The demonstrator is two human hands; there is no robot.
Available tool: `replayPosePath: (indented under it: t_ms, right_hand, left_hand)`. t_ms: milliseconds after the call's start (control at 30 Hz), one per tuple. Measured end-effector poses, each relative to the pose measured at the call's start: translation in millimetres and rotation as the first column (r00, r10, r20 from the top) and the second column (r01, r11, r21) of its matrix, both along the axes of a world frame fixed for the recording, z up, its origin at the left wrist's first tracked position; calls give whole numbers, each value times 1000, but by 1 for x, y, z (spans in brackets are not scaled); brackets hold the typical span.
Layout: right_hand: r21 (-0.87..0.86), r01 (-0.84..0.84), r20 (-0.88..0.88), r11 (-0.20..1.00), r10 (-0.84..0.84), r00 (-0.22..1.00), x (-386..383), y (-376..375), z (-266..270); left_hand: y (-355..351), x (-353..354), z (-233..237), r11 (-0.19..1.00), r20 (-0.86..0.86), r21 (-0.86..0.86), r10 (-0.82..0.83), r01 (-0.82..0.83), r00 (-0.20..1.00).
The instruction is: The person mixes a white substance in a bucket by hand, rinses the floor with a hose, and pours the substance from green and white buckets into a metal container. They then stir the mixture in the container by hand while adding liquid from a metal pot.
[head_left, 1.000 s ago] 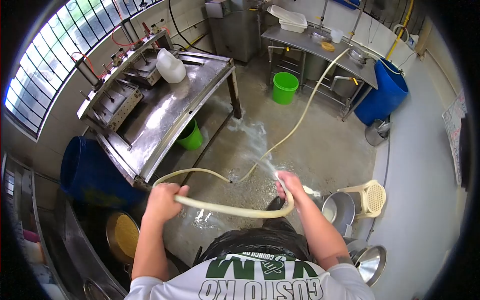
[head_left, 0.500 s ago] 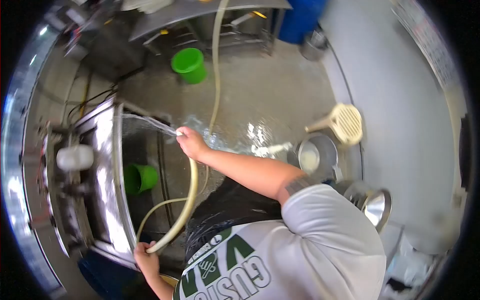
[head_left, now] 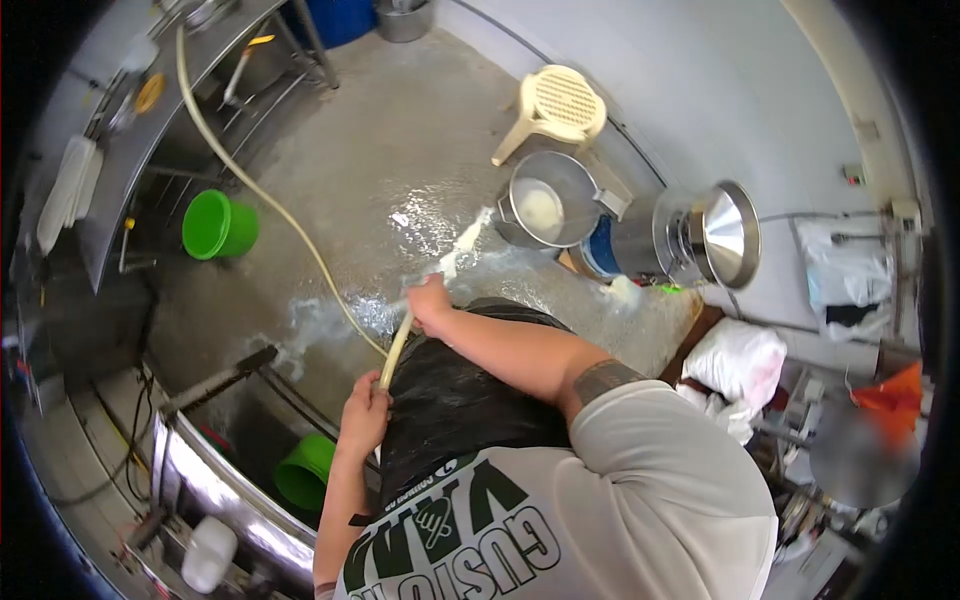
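Observation:
A cream-coloured hose runs between my two hands in front of the black apron. My right hand is wrapped round it near its end, over the wet floor. Lower and to the left, my left hand grips the same hose. Whitish liquid is spread on the floor ahead of my hands. A streak of pale residue leads from near my right hand toward a metal pot with pale contents.
A cream plastic stool stands beyond the pot, against the wall. Right of the pot is a metal machine with a funnel. Green buckets, a steel table and a steel basin are to the left.
The view has turned to the right. My hands have come closer together, and the hose end has moved from beside the steel basin to over the floor facing the pot.

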State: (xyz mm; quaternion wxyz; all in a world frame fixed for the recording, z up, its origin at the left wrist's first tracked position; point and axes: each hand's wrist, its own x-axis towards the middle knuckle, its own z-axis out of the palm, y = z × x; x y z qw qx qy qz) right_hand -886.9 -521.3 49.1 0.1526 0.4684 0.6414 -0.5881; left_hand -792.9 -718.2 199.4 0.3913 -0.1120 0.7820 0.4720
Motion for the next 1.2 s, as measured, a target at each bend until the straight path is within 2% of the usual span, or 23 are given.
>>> replayPosePath:
  t_ms: [33,67,133,167,233,267,300,333,367,400,467,500,533,633,767,833,867,967,1000,1067,1100,1167,1200]
  right_hand:
    - [-92,72,30,993,-70,997,2,20,10]
    - [-91,102,35,991,-99,994,7,37,9]
    - [-386,101,64,917,-82,995,15,71,5]
    - [-388,120,63,914,-103,993,19,90,6]
    - [-564,13,56,826,23,998,23,128,11]
    - [-571,25,55,820,8,998,26,144,10]
    - [-492,11,46,871,13,999,31,161,5]
    - [-410,-4,41,912,22,999,40,178,-7]
    - [-392,8,29,920,3,1000,47,198,-26]
    - [-374,14,16,928,-9,1000,54,220,-47]
    - [-199,32,171,979,2,985,58,262,-59]
    - [-203,76,213,976,-32,977,68,286,-78]
    - [-206,123,256,971,-68,964,80,309,-106]
    - [-67,-17,375,998,41,926,104,373,-170]
    - [-60,-47,432,997,69,899,92,423,-208]
    - [-105,245,385,964,-188,904,71,431,-214]
    - [-111,243,397,964,-181,899,61,430,-222]
    - [-214,601,403,770,-491,772,43,427,-278]
    - [-215,603,415,768,-487,768,34,424,-297]
    - [-174,888,395,427,-795,460,19,411,-331]
    - [-169,890,405,424,-793,455,11,406,-343]
    - [-435,881,264,185,-909,321,5,394,-357]
    - [-428,886,276,178,-908,315,5,392,-375]
  left_hand:
    - [10,-12,-3,997,53,72,-2,-2,999]
    - [13,-21,-10,997,58,73,-31,27,998]
    - [25,-37,-33,994,4,38,-105,104,995]
    - [30,-46,-43,991,3,36,-125,125,992]
    - [35,-70,-63,931,-278,-214,-347,294,896]
    - [35,-85,-75,925,-276,-223,-364,309,890]
    - [34,-100,-87,949,-197,-156,-303,275,932]
    - [54,-116,-69,969,-108,-95,-239,230,965]
    - [71,-132,-48,999,144,-19,-47,50,988]
    - [87,-147,-40,998,150,-34,-44,50,988]
    - [111,-172,-34,985,223,-49,172,-165,960]
    - [125,-183,-34,969,271,-62,249,-241,930]
    - [139,-195,-31,965,268,-82,264,-251,927]
    - [169,-221,-31,968,363,-52,248,-247,898]
    - [186,-246,-66,949,361,-103,314,-298,878]
    - [194,-256,-79,940,371,-132,342,-315,863]
    - [197,-262,-86,933,373,-144,359,-328,856]
    - [206,-277,-105,929,402,-180,370,-324,838]
    - [209,-282,-112,927,407,-191,374,-322,834]
    - [214,-292,-127,939,417,-229,331,-255,846]
    - [213,-295,-139,938,422,-238,333,-251,844]
    - [207,-295,-153,944,438,-233,317,-235,841]
    - [209,-296,-155,942,444,-244,318,-229,838]
